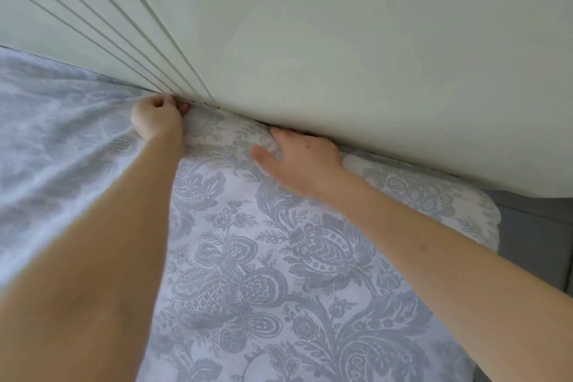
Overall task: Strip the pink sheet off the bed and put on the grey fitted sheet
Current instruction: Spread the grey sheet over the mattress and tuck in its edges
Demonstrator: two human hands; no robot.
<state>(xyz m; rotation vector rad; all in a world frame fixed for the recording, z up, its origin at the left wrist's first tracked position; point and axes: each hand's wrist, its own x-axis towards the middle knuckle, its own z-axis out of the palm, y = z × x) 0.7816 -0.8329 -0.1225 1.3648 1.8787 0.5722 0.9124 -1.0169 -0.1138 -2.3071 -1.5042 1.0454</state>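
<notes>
At the far left, a grooved white panel [71, 18] runs down to the edge of the bed. Below it the grey fitted sheet [248, 257], pale with a grey floral damask print, lies in taut creases that fan out from the left hand [156, 118]. That hand is at the seam where the bed meets the wall, with its fingers curled into a fist around a bunch of the sheet's edge, and it seems to be drawing the edge towards the gap. To its right the sheet lies flatter over the top of the bed. There the right hand [302, 160] rests palm down on the sheet, thumb spread and fingers fairly straight. Its fingertips go out of sight in the narrow gap under the plain white wall [387, 56], so I cannot tell whether they hold any cloth. It looks more like a pressing or tucking hand than a gripping one. Further right, the sheet rounds over the corner of the mattress [474, 211], which looks already covered. Beyond that is a dull grey surface [536, 245] that I cannot identify. No pink sheet is in view, so the stripping is probably done. The grey sheet is on the bed, and its wall-side edge appears to be the step in hand. The other corners are out of frame, so I cannot tell how they stand.
</notes>
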